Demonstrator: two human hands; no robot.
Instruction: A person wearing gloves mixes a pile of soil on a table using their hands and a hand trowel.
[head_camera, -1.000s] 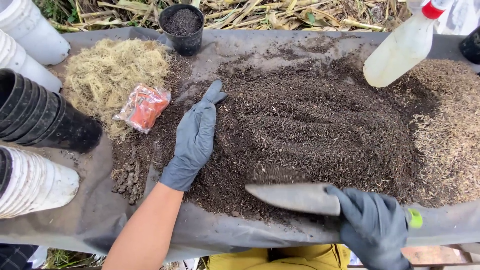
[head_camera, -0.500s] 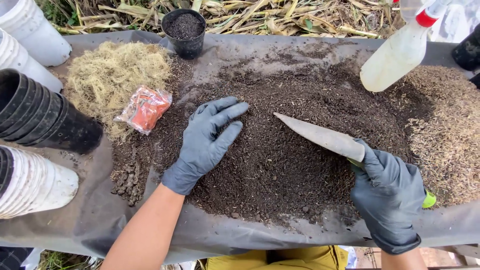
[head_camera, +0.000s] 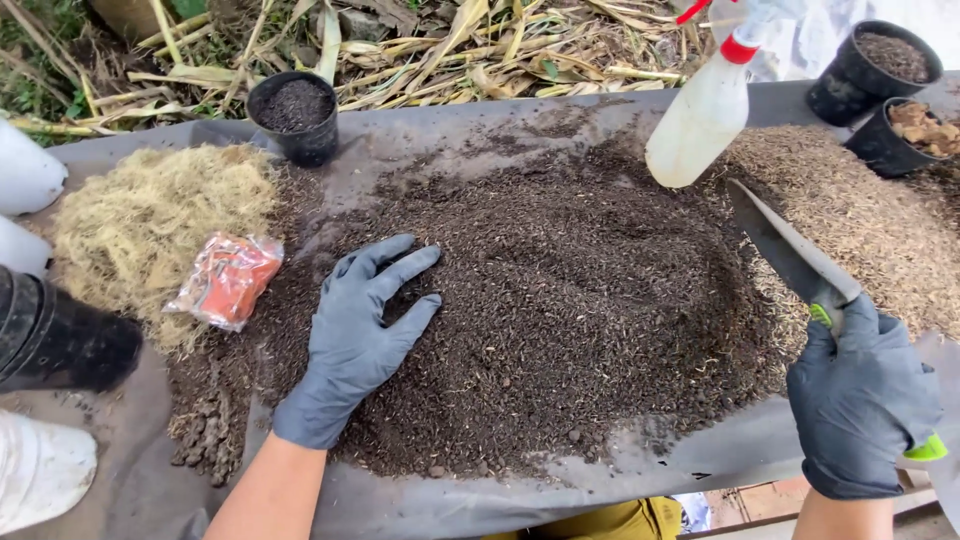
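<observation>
A wide heap of dark potting soil (head_camera: 580, 290) covers the middle of a grey sheet (head_camera: 150, 470). My left hand (head_camera: 360, 335), in a grey glove, lies flat on the heap's left side with fingers spread. My right hand (head_camera: 860, 400), also gloved, grips the green handle of a metal trowel (head_camera: 785, 245). Its blade points up and left, above the right edge of the soil, next to a pile of brown husks (head_camera: 850, 210).
A white spray bottle (head_camera: 705, 110) with a red collar stands behind the soil. A black pot of soil (head_camera: 293, 115) sits at the back left, two more pots (head_camera: 880, 70) at the back right. Pale fibre (head_camera: 150, 220), an orange packet (head_camera: 225, 280) and stacked pots (head_camera: 50, 340) lie left.
My right hand has swung the trowel from the soil's middle out to the right edge, blade raised. My left hand stays spread on the soil.
</observation>
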